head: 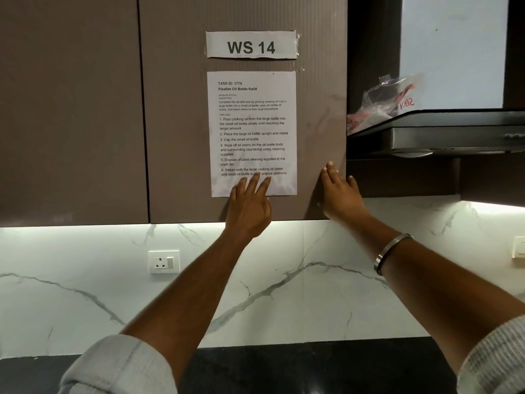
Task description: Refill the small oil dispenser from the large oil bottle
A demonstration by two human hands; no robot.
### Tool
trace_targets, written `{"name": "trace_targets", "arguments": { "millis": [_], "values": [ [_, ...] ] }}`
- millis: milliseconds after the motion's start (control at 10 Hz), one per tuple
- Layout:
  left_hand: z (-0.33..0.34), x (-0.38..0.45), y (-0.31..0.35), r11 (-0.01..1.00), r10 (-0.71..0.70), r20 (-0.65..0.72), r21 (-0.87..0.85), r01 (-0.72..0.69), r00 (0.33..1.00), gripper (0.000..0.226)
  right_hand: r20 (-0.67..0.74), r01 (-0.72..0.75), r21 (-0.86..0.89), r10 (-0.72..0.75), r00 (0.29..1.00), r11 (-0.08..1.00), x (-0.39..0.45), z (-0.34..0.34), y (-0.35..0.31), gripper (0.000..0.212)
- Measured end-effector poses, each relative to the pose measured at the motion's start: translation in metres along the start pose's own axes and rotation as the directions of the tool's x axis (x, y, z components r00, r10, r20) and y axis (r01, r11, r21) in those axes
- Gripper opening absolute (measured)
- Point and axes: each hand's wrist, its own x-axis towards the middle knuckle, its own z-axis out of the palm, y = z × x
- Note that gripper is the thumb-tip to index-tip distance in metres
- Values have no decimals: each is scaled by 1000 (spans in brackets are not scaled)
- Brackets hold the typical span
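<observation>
Neither the large oil bottle nor the small oil dispenser is in view. Both my arms reach up to a brown wall cabinet door (pixel 181 123). My left hand (pixel 250 206) lies flat with straight fingers on the lower edge of a taped task sheet (pixel 252 132). My right hand (pixel 341 194) rests open against the door near its right edge, fingers straight and pointing up. A metal bangle sits on my right wrist. Neither hand holds anything.
A "WS 14" label (pixel 251 44) is taped above the sheet. A dark range hood (pixel 443 132) with a plastic bag (pixel 389 100) on top stands to the right. Below are a white marble backsplash with a wall socket (pixel 164 261) and a black countertop (pixel 312 365).
</observation>
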Motion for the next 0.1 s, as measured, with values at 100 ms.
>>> {"name": "trace_targets", "arguments": {
  "millis": [100],
  "values": [
    [-5, 2, 2, 1000, -14, -14, 0, 14, 1000, 53, 24, 7, 27, -8, 1000, 1000, -5, -1, -3, 87]
  ]
}}
